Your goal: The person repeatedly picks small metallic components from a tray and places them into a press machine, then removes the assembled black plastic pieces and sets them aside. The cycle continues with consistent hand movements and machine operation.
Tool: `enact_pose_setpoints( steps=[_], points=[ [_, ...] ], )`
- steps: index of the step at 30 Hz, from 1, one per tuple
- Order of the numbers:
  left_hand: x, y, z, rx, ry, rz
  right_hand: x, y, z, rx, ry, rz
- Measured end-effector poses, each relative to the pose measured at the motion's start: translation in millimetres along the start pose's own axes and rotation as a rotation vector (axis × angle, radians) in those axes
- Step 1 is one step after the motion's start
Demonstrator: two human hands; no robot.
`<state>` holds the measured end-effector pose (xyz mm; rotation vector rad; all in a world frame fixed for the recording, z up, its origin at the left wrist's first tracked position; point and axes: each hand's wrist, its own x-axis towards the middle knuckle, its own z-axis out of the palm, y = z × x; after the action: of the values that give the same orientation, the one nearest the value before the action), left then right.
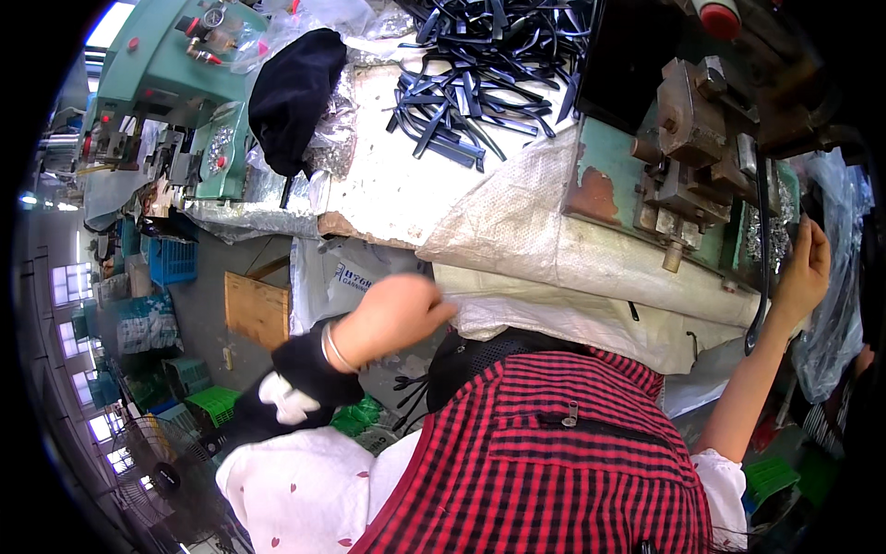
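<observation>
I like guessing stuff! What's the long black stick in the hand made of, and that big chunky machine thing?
The long black strip, held by the right hand, looks like glossy plastic: thin, slightly curved, with a shine along it. The machine block looks like bare metal, dull grey-brown; its green painted base shows rust patches.

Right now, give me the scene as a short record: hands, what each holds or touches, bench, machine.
left hand: closed, at the edge of the white woven sheet; whether it grips anything cannot be told
right hand: holds a long dark curved strip beside the machine
machine: green press with rusty metal block
bench: pile of dark plastic strips, black cloth
front: red-black checked apron
</observation>
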<state>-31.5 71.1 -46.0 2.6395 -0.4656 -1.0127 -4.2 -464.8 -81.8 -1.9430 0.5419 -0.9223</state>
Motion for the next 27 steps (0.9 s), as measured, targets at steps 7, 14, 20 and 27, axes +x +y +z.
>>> enact_pose_setpoints(
  steps=[7,14,20,27],
  points=[
    [0,-18,135,-0.929,0.301,-0.111,-9,-16,18,0.093,-0.08,-0.108],
    [-9,-12,125,-0.876,-0.041,-0.112,-34,-47,15,0.211,-0.006,0.007],
    [0,-9,110,-0.635,-0.21,-0.226,-45,-131,34,0.334,-0.214,-0.042],
    [-11,-39,135,-0.183,-0.179,-0.157,-45,-166,83,0.609,-0.268,0.096]
  ],
)
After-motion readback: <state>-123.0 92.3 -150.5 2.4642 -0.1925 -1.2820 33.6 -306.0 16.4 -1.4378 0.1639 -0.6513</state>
